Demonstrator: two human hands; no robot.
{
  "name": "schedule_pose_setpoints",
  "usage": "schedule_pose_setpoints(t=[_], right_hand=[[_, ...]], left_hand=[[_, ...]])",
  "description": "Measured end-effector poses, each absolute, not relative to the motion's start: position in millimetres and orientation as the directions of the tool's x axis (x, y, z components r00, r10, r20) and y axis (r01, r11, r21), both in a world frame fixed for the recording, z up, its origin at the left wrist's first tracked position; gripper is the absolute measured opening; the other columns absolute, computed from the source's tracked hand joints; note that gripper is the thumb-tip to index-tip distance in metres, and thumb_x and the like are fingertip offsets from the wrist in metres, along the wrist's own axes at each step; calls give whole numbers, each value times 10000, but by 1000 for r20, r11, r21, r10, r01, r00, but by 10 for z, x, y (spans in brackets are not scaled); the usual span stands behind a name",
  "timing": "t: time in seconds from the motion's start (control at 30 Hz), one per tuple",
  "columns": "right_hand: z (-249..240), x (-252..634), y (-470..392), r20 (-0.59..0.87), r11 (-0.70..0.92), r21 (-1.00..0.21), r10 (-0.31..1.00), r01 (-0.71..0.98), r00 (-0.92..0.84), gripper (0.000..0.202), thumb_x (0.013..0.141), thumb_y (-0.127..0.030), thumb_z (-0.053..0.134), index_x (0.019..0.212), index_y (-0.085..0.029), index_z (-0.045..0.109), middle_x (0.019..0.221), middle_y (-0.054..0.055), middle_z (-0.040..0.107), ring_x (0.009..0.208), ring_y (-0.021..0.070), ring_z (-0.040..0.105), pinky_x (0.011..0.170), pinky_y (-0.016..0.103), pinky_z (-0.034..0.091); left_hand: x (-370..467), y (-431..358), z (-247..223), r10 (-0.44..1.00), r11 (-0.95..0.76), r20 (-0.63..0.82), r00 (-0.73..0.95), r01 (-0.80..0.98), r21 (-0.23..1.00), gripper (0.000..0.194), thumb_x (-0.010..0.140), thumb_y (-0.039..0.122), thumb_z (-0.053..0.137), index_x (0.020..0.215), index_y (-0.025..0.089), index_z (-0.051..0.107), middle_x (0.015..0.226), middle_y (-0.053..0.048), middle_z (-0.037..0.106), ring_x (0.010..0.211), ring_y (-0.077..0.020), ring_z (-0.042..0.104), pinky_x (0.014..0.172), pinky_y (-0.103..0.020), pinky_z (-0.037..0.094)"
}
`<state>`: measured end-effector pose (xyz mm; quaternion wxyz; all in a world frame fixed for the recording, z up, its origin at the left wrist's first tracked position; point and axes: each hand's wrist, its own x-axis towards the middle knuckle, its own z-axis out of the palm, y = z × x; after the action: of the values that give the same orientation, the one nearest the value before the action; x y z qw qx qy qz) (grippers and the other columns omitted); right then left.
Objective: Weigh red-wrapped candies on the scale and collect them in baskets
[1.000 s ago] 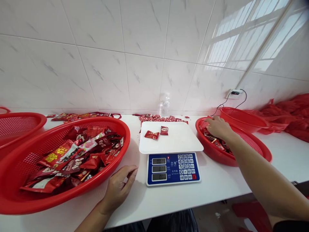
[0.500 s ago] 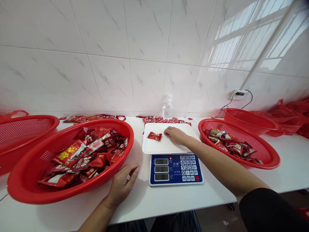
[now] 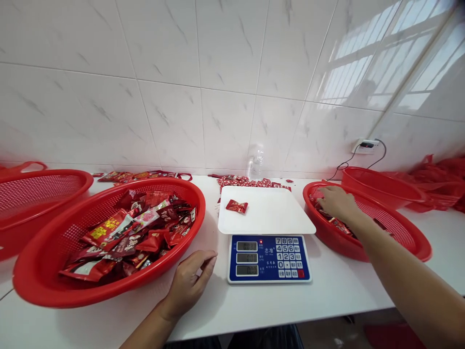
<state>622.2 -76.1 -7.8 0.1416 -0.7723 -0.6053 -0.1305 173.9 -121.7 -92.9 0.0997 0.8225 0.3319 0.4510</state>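
Observation:
My left hand (image 3: 191, 281) rests on the white table beside the left basket, its fingers curled loosely together with nothing in them. My right hand (image 3: 338, 203) reaches over the right basket (image 3: 417, 247), fingers pointing down at the wrapped snacks (image 3: 341, 226) inside. Its fingertips are partly hidden, so its grip does not show. Between the hands stands a digital scale (image 3: 269, 259) with a white weighing plate (image 3: 276, 213). One small red wrapped packet (image 3: 237, 206) lies on the plate's left side. The left basket (image 3: 39, 286) holds a heap of red and maroon snack packets (image 3: 131, 232).
Another red basket (image 3: 43, 194) stands at far left, and one more (image 3: 381, 186) behind the right basket. A clear plastic bottle (image 3: 256, 162) and red patterned packets (image 3: 247, 182) sit along the wall. Red mesh bags (image 3: 436, 179) are heaped at right, near a wall socket (image 3: 365, 146).
My right hand has moved right, from the weighing plate to the right basket. The red packet stays on the plate, and my left hand is still. The camera view shifts slightly.

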Motion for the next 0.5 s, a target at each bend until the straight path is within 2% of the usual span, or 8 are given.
schedule_pose_setpoints(t=[0.03, 0.1, 0.17, 0.23, 0.37, 0.5], right_hand=[[-114, 6079, -715, 366, -162, -61, 915, 985, 173, 324, 843, -293, 481, 1122, -194, 611, 1230, 161, 589, 1198, 380, 487, 896, 594, 430], [-175, 5658, -604, 346, 29, -80, 938, 996, 1, 392, 882, -360, 470, 1239, -214, 545, 1292, 92, 567, 1236, 262, 477, 1002, 453, 409], [-216, 5140, -500, 325, 291, -202, 921, 935, -216, 449, 912, -405, 439, 1302, -189, 496, 1341, 105, 528, 1245, 236, 470, 1035, 404, 379], [-243, 4641, -430, 287, 446, -245, 882, 861, -375, 477, 915, -440, 442, 1332, -211, 470, 1348, 94, 524, 1242, 230, 470, 1031, 379, 371], [-298, 4044, -365, 221, 467, -238, 880, 852, -420, 422, 922, -356, 458, 1316, -209, 488, 1228, 108, 603, 1121, 245, 549, 916, 354, 423], [-334, 4104, -352, 236, 478, -224, 872, 849, -429, 307, 937, -256, 415, 1174, -207, 604, 1104, 99, 658, 1067, 247, 565, 891, 353, 419]], left_hand=[[1739, -1215, -931, 635, -761, 677, 372, 455, 463, 111, 870, 174, 533, 935, 177, 623, 809, -34, 689, 727, -131, 658, 663, -202, 522], [1738, -1212, -941, 633, -762, 678, 374, 454, 461, 113, 868, 161, 534, 940, 177, 620, 807, -29, 683, 727, -124, 651, 673, -197, 516], [1734, -1212, -956, 634, -762, 674, 379, 456, 460, 117, 870, 152, 528, 946, 174, 615, 803, -29, 673, 724, -120, 641, 675, -197, 509], [1731, -1221, -972, 641, -756, 665, 384, 466, 460, 120, 875, 149, 519, 950, 172, 609, 797, -30, 661, 718, -119, 630, 673, -203, 502], [1738, -1253, -997, 674, -728, 631, 385, 490, 480, 110, 885, 160, 505, 936, 174, 602, 766, -21, 633, 690, -114, 604, 654, -210, 488], [1765, -1286, -1012, 678, -728, 610, 411, 490, 479, 114, 889, 148, 494, 933, 174, 596, 772, -29, 633, 714, -123, 603, 672, -224, 481]])
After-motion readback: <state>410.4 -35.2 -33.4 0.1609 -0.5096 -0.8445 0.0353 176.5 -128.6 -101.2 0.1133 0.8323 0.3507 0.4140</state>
